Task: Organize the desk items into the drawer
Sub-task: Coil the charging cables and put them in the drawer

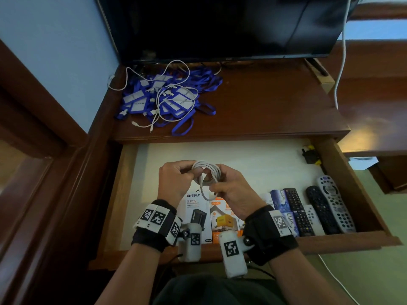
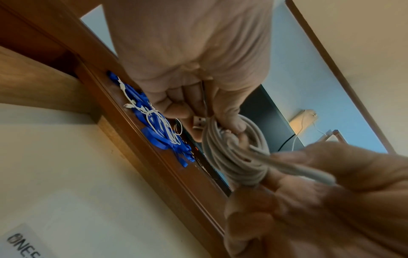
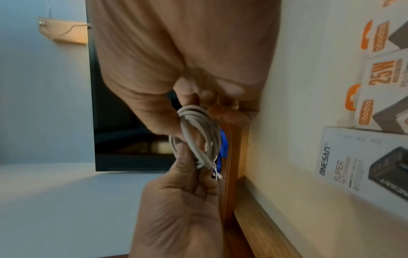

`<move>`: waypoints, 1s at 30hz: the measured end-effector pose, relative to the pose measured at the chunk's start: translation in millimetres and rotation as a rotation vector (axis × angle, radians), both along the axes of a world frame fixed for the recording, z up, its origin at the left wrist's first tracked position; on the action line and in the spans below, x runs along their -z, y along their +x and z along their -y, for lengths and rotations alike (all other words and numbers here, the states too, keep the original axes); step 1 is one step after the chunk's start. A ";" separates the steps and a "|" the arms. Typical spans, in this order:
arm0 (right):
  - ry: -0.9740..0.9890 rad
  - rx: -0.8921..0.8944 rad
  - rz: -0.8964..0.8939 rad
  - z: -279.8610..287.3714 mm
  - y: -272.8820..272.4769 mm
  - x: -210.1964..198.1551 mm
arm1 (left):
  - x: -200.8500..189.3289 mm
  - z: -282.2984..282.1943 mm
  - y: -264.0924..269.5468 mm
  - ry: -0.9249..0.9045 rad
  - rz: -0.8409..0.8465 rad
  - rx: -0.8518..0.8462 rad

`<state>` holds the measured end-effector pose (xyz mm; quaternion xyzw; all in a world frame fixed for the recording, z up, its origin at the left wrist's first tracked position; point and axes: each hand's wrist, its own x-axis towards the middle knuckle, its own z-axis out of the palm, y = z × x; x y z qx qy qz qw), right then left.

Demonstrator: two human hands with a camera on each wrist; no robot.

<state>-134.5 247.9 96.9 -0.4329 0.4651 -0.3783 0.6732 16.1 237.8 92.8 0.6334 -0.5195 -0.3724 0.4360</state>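
A coiled white cable [image 1: 206, 172] [image 2: 234, 157] [image 3: 196, 139] hangs between my two hands above the open drawer [image 1: 242, 155]. My left hand [image 1: 176, 180] [image 2: 194, 104] grips the coil's left side with curled fingers. My right hand [image 1: 229, 186] [image 3: 198, 97] pinches the coil's right side and a loose end that trails down. On the desk top behind lies a heap of blue lanyards with badge holders [image 1: 169, 97] [image 2: 163, 132], with loose white cables [image 1: 158, 111] strewn over it.
In the drawer lie charger boxes [image 1: 198, 216] [image 3: 364, 165] at the front middle, several remote controls [image 1: 319, 208] at the right and a small black and yellow item [image 1: 310, 155] in the far right corner. A dark monitor [image 1: 220, 27] stands at the back of the desk.
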 end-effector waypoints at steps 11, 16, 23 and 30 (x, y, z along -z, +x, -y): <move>0.096 0.096 -0.186 7.9 -16.8 -4.4 | -9.6 0.0 15.2 -0.030 -0.040 -0.146; 0.030 0.144 -0.249 9.9 -15.4 -4.7 | -11.8 -0.7 11.0 -0.005 -0.027 -0.114; 0.122 0.230 -0.256 8.8 -4.4 -4.3 | -13.5 -0.7 -3.5 0.083 -0.008 -0.043; 0.172 0.407 -0.025 8.9 -2.3 0.6 | -10.9 -4.1 -11.6 0.204 -0.136 -0.005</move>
